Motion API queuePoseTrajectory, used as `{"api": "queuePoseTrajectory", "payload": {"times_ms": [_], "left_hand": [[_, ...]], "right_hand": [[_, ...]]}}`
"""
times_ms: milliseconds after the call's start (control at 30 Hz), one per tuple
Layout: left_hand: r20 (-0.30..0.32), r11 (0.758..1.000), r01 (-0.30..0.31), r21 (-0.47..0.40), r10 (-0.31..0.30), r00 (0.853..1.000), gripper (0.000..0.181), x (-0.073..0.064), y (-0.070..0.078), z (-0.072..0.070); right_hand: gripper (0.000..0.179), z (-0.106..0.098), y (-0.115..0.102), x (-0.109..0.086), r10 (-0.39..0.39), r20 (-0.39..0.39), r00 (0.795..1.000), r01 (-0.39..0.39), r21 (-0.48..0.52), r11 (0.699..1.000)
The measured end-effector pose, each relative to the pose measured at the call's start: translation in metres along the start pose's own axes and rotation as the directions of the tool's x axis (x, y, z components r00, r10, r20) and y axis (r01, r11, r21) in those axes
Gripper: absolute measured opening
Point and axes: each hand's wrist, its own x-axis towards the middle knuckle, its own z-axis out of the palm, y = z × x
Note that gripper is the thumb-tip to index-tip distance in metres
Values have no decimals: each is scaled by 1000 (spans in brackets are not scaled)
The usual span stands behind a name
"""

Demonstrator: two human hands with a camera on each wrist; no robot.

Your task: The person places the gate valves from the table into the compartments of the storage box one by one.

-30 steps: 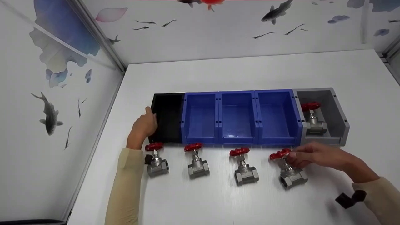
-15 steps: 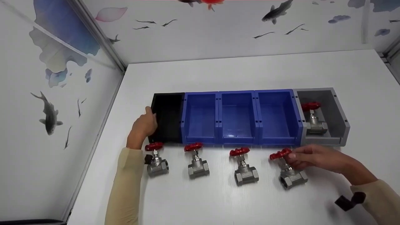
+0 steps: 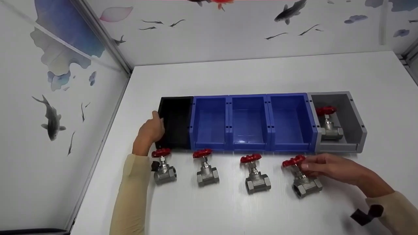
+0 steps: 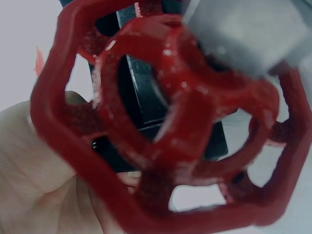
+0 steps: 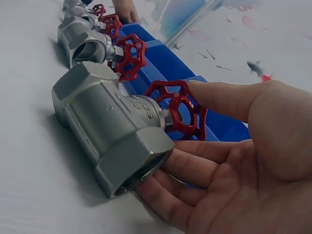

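My left hand (image 3: 151, 130) holds the left wall of the black bin (image 3: 176, 122). In the left wrist view, a red handwheel (image 4: 187, 126) covers much of that hand and bin. My right hand (image 3: 336, 168) has its thumb at the red wheel of the rightmost gate valve (image 3: 305, 184), which lies on the table. The right wrist view shows the thumb (image 5: 224, 97) touching the wheel's rim, with the other fingers reaching behind and below the valve; their tips are hidden. Three similar valves lie to its left: one (image 3: 257, 181), another (image 3: 207, 174), and one (image 3: 165, 173) by the left wrist.
Three blue bins (image 3: 248, 147) stand between the black bin and a grey bin (image 3: 356, 130), all in one row. The grey bin holds another gate valve (image 3: 329, 130). White panels (image 3: 228, 42) with fish pictures border the table at the back and left.
My right hand has shifted down very slightly at the rightmost valve. The left hand, bins and valves stay as they were.
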Motion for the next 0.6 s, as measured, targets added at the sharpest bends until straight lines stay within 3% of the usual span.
{"api": "queuePoseTrajectory", "payload": {"times_ms": [300,600], "left_hand": [[14,1000,3,5,-3,1000,37,1,0,-1],[-3,1000,-8,-2,8,1000,37,-1,0,-1]], "right_hand": [[49,8,-1,-1,36,-71,997,-45,-136,990],[40,11,-3,2,31,-54,998,-36,-83,996]]}}
